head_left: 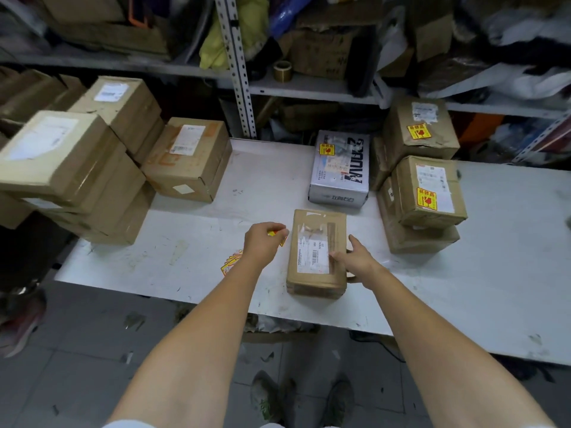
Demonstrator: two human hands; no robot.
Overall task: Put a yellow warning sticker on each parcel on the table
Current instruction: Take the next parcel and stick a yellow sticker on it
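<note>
A small brown parcel [315,254] with a white shipping label lies on the white table [216,230] in front of me. My right hand [355,261] rests on its right side, fingers spread over the top and edge. My left hand [262,242] hovers just left of the parcel and pinches a yellow warning sticker [273,233]. A small pile of yellow stickers [230,263] lies on the table below my left wrist. A white printed parcel [340,171] and two brown parcels [428,191] [418,131] on the right each carry a yellow sticker.
Several brown parcels [185,159] without yellow stickers are stacked at the table's left. Metal shelving [238,72] crammed with boxes and bags stands behind. A roll of tape [282,70] sits on the shelf. My shoes [302,396] show on the tiled floor.
</note>
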